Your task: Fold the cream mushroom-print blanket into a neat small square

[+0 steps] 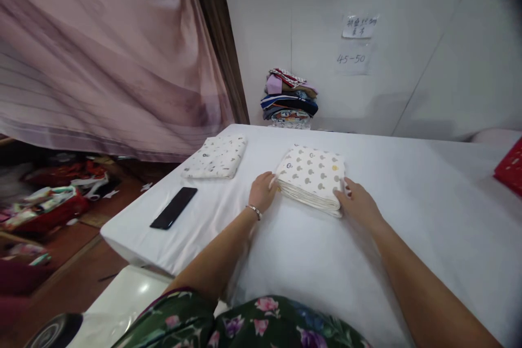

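A folded white cloth with small printed figures (313,174) lies on the white-covered table (408,212) in front of me. My left hand (263,191) rests against its left edge, fingers curled at the fold. My right hand (359,202) presses against its right front corner, fingers curved onto the cloth's side. Both hands flank the cloth and touch it; it rests flat on the table.
A second folded printed cloth (216,156) lies to the left, with a black phone (174,207) nearer the table's left edge. A stack of folded clothes (290,99) stands against the back wall. A red basket (509,167) shows at the right. Pink curtain (101,54) hangs left.
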Demonstrator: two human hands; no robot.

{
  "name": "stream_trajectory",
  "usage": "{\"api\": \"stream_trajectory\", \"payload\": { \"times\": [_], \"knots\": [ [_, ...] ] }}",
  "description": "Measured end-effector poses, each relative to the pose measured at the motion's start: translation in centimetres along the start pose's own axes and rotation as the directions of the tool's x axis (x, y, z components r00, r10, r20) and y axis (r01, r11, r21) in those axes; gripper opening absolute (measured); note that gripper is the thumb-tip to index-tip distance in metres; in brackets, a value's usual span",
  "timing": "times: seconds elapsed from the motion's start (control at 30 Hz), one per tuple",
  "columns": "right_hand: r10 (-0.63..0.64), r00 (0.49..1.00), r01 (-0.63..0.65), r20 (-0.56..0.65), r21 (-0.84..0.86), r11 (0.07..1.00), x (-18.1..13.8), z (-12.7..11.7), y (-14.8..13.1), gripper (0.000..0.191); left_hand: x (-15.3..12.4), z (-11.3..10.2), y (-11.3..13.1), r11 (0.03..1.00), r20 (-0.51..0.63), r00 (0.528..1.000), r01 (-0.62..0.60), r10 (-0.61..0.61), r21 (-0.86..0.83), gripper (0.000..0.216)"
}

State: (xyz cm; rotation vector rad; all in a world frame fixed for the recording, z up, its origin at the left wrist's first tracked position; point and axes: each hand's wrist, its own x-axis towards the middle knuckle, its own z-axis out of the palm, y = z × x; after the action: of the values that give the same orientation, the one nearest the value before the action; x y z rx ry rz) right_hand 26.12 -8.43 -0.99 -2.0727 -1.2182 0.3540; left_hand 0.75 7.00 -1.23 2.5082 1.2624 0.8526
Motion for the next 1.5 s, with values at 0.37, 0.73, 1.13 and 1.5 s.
{"api": "stream_trajectory", "payload": {
  "times": [0.37, 0.73, 1.13, 1.5],
  "knots": [
    [-0.576, 0.774, 0.625, 0.261, -0.171, 0.762, -1.1, 1.9, -1.3, 0.040, 0.5, 0.2, -1.3, 0.909, 0.229, 0.894, 0.410, -0.385, -0.070, 0.023],
    [-0.527, 0.785, 0.605, 0.326, -0.225, 0.763, -0.7, 1.9, -0.7, 0.042, 0.6, 0.5, -1.3, 0.913, 0.165, 0.904, 0.406, -0.394, -0.043, 0.012],
    [-0.561, 0.772, 0.627, 0.299, -0.209, 0.751, -0.9, 1.9, -0.9, 0.038, 1.2, 1.2, -0.4, 0.951, 0.083, 0.989, 0.142, -0.124, -0.274, 0.035],
    [-0.524, 0.834, 0.549, 0.174, -0.155, 0.821, -1.0, 2.4, -1.3, 0.031, 2.6, 2.4, -1.0, 0.885, 0.134, 0.915, 0.402, -0.380, -0.235, 0.029]
  ]
}}
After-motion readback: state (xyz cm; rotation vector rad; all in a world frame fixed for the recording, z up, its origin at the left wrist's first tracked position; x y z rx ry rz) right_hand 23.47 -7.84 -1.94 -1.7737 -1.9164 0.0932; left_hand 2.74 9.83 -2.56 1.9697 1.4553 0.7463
